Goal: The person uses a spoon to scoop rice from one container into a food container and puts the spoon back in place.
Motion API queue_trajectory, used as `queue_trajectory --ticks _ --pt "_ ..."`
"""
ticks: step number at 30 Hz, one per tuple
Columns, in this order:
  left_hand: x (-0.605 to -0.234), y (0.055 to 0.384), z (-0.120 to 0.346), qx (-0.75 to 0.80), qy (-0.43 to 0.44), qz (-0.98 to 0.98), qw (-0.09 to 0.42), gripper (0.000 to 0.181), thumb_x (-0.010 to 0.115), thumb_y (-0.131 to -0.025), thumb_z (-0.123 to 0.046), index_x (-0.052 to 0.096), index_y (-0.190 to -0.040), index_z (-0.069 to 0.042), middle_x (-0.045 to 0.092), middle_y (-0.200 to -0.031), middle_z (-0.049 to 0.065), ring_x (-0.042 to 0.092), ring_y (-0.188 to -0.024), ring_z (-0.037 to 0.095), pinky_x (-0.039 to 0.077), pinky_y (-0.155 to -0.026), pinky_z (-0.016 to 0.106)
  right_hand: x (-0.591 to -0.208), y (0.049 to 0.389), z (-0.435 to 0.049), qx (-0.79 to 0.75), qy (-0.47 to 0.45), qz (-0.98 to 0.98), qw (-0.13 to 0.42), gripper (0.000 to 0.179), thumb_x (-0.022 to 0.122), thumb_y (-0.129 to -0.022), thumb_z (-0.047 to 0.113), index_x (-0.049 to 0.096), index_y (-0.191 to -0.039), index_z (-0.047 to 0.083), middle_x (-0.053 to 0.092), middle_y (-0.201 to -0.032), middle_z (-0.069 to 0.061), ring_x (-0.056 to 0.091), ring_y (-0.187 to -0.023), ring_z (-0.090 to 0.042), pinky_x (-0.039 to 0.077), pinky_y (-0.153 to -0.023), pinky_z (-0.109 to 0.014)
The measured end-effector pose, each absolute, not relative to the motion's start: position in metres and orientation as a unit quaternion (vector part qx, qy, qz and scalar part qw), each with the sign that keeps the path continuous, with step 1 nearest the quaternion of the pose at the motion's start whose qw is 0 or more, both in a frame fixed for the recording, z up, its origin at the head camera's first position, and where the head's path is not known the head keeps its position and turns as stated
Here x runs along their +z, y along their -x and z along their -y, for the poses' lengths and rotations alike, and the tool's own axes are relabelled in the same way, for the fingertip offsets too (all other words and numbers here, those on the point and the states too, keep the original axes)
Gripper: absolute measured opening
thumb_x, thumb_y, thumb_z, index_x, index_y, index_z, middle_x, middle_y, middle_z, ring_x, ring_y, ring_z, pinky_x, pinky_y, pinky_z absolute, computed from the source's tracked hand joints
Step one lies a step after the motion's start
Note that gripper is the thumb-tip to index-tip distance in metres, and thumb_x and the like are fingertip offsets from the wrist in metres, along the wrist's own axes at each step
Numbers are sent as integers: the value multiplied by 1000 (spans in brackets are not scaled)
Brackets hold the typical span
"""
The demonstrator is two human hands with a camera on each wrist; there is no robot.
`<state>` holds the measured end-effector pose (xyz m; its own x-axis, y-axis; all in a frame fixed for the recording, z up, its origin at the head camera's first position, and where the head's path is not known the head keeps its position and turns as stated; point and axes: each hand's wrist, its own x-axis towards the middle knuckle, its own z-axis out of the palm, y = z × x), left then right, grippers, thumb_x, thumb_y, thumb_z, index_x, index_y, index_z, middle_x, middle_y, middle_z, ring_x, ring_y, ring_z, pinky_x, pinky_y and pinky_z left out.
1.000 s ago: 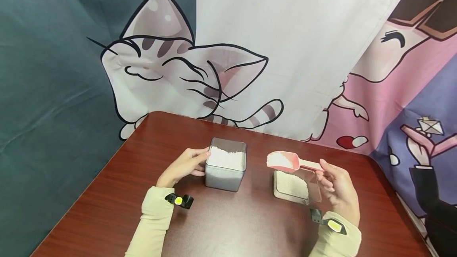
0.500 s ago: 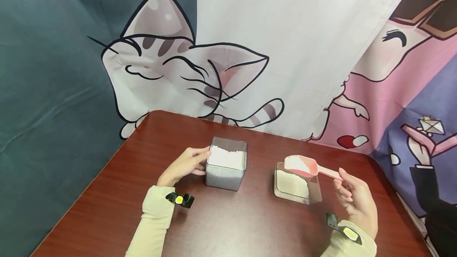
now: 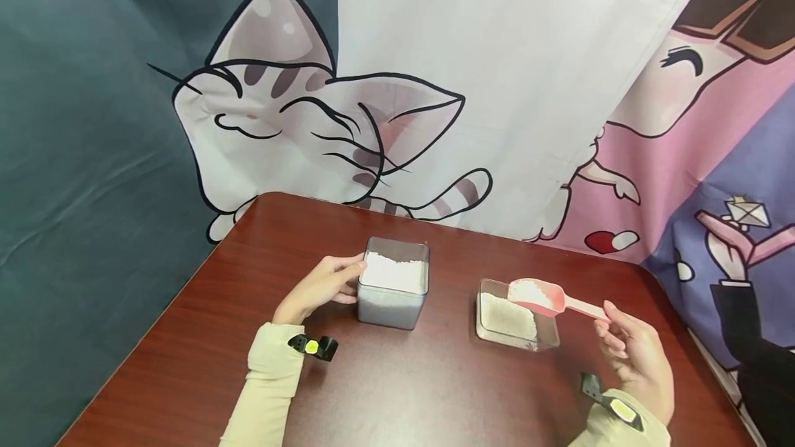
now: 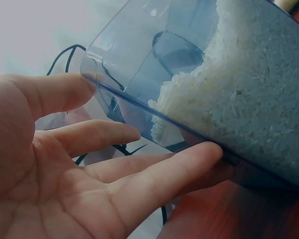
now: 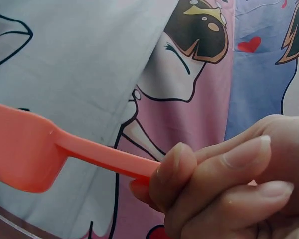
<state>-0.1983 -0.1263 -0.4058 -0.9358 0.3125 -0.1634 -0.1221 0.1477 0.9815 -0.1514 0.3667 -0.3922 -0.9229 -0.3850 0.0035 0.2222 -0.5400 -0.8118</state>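
My left hand (image 3: 319, 288) touches the left side of a tall clear box (image 3: 390, 309) with white rice (image 3: 394, 274) in it. In the left wrist view its fingers (image 4: 159, 181) lie nearly straight along the box wall, and the thumb meets the rim's corner. My right hand (image 3: 640, 354) grips the handle of a pink scoop (image 3: 552, 298) between thumb and fingers. White rice fills the scoop, which hangs over the right back part of a shallow clear box (image 3: 548, 336). That box holds rice (image 3: 506, 317) too. Only the scoop's outer side shows in the right wrist view.
Both boxes stand on a brown wooden table (image 3: 397, 392), the shallow one to the right of the tall one, with a gap between. A cartoon-printed curtain (image 3: 528, 88) hangs directly behind the table's back edge.
My right hand has moved right and toward me with the loaded scoop, from the shallow box's left back side to its right back part. The left hand stays at the tall box.
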Motion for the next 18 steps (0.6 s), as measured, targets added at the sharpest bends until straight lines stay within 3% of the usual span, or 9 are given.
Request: queue_trajectory --ticks 18 --pt "-405 200 127 657 -72 -733 162 54 52 -94 -29 39 -137 -1 52 -125 24 64 -89 31 55 -74 40 -390 150 -365 -804 4 -584 113 49 29 -102 13 64 -69 2 51 -53 1 17 -48 -11 -3 -46 -29"
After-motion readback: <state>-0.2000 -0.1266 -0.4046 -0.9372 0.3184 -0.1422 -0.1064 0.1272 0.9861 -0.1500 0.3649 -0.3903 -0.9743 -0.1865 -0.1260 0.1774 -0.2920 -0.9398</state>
